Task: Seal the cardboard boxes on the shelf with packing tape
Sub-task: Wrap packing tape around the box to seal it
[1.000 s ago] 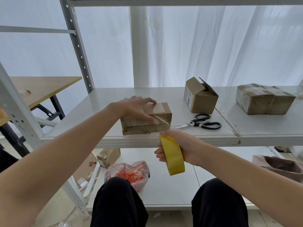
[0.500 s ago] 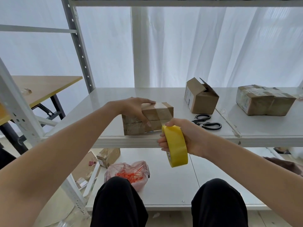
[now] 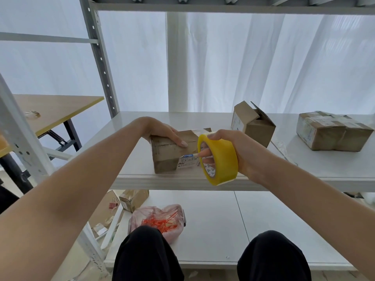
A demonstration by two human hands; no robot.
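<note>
right end of small box [image 3: 168,157] hidden behind tape roll [image 3: 222,159] (label [image 3: 187,160] print unreadable), top shelf [image 3: 223,7] cropped

Bearing three cardboard boxes on the white middle shelf [image 3: 203,120]: a front box [image 3: 168,159] at the near edge, an open-flapped box [image 3: 253,128] further back and to the right, a taped box [image 3: 332,134] at far right. Carrying, on the lower shelf [image 3: 233,224], a pink bag [image 3: 148,216] of orange ties.
</note>
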